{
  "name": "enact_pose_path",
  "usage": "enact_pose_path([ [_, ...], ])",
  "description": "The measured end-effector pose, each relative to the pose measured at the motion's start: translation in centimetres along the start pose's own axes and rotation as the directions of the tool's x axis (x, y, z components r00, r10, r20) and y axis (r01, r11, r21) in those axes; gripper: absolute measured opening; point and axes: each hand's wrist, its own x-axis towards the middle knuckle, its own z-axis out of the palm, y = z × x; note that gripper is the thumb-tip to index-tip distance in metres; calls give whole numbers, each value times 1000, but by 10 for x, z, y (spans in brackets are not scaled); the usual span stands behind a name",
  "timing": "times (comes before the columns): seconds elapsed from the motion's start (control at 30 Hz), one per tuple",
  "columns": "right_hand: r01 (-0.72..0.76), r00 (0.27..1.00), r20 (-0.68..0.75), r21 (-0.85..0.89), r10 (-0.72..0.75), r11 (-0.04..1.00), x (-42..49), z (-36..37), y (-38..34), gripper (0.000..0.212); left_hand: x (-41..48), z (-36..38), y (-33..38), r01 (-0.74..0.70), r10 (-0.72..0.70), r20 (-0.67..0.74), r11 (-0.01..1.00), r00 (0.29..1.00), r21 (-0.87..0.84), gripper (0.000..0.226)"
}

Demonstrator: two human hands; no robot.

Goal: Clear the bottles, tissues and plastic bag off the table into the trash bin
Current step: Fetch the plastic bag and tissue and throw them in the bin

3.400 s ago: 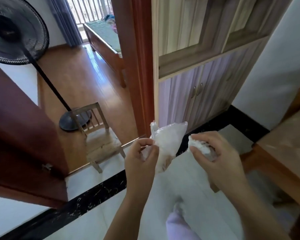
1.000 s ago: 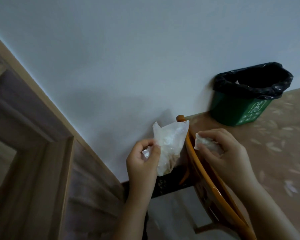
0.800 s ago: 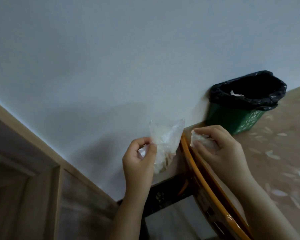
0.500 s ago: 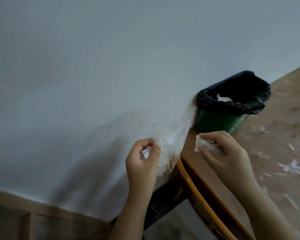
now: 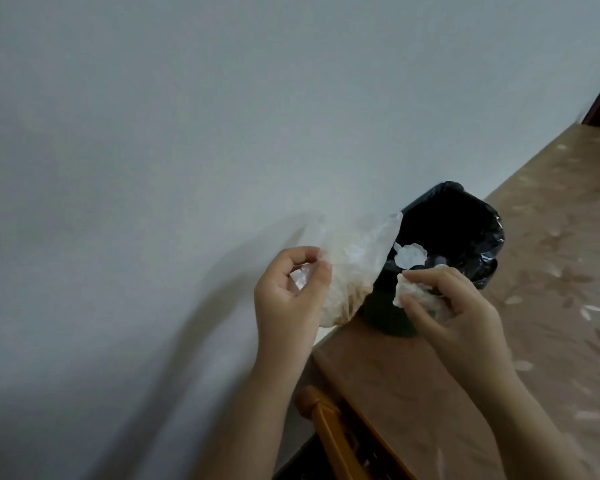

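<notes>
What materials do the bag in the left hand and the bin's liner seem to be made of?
Bag: thin clear plastic film, probably; it is see-through, crinkled and faintly glossy. Liner: thin black plastic film, it seems; it is folded over the bin's rim with shiny creases.

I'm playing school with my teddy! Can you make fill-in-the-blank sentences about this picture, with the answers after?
1. The left hand pinches a clear plastic ____.
2. The right hand holds a crumpled ____.
3. The trash bin is lined with a bag coloured ____.
4. The bin stands on the table, against the ____.

Missing words: bag; tissue; black; wall
</notes>
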Motion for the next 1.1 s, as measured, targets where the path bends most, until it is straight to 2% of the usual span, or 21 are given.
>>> enact_pose_path([
  [0.2, -27, 996, -81, -30, 24, 999, 24, -3, 18, 23, 34, 32, -13, 29, -25, 98, 999, 995, -34, 16],
  [0.33, -60, 988, -149, -81, 48, 995, 34, -4, 28, 22, 60, 55, -16, 14, -1, 176, 998, 984, -69, 6],
  [0.47, -108, 972, -216, -89, 86, 990, 42, -12, 37, 22, 80, 86, -19, -5, 23, 249, 998, 968, -69, 19],
  [0.77, -199, 934, -327, -129, 147, 971, 44, -36, 62, 22, 103, 160, -40, -28, 2, 375, 998, 927, 63, 19],
  [0.93, -231, 918, -355, -122, 175, 965, 43, -43, 77, 24, 108, 189, -66, -64, -29, 471, 981, 882, 181, 3],
  [1.03, -255, 913, -360, -132, 194, 958, 41, -43, 84, 24, 109, 200, -81, -72, -62, 511, 969, 858, 238, 3],
  [1.1, -266, 910, -360, -133, 204, 955, 41, -42, 87, 25, 107, 202, -88, -83, -94, 555, 955, 826, 286, 14],
])
